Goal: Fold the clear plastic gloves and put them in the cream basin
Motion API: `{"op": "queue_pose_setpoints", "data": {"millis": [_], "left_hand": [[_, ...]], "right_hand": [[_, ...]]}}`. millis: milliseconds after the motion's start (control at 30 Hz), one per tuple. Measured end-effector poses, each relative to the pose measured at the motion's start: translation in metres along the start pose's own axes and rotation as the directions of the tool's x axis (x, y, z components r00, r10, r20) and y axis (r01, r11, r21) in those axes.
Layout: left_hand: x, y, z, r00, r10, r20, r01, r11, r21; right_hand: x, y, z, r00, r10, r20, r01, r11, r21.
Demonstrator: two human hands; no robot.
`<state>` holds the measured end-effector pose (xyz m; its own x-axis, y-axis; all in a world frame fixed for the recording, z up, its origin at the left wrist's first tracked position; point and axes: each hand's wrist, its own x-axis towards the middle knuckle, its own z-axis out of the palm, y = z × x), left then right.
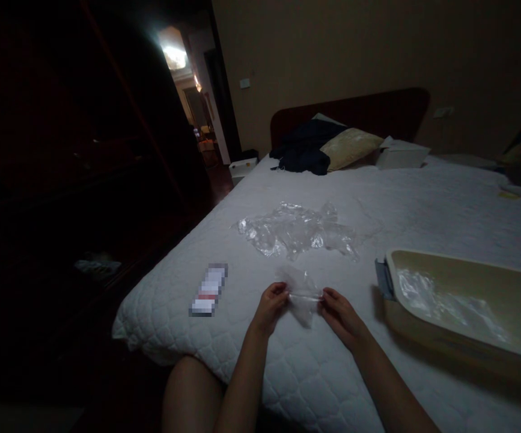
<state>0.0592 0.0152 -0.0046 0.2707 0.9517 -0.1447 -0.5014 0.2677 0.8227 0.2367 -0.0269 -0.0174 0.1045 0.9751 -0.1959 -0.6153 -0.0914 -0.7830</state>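
Between my two hands a small clear plastic bag (304, 299) is stretched just above the white quilted bed. My left hand (270, 307) pinches its left edge with thumb and fingers. On the opposite edge, my right hand (339, 313) has a similar pinch. Beyond the hands lies a loose pile of crumpled clear plastic bags (296, 231) on the bed. To the right stands a beige plastic bin (422, 325) with a grey handle, and more clear plastic (449, 304) lies inside it.
A pixelated phone-shaped object (209, 290) lies on the bed left of my hands. Dark clothing (305, 153), a yellowish pillow (353, 147) and a white box (402, 154) sit near the headboard (354, 108). The bed's left edge drops to a dark floor.
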Motion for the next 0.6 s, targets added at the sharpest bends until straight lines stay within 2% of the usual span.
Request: {"op": "queue_pose_setpoints", "data": {"millis": [200,433,600], "left_hand": [[0.0011,0.0009,-0.0008,0.999,0.028,-0.042,-0.031,0.998,-0.051],[0.0004,0.0010,-0.0052,0.999,0.030,-0.017,-0.032,0.996,-0.078],[-0.0033,0.0073,-0.0025,0.998,0.020,-0.064,-0.022,0.999,-0.029]], "right_hand": [[0.0053,-0.0012,-0.0086,0.988,-0.130,-0.087,0.134,0.990,0.042],[0.0064,-0.0042,-0.0095,0.986,-0.127,-0.107,0.139,0.983,0.116],[0.0062,-0.0050,-0.0112,0.979,-0.180,-0.101,0.190,0.977,0.099]]}}
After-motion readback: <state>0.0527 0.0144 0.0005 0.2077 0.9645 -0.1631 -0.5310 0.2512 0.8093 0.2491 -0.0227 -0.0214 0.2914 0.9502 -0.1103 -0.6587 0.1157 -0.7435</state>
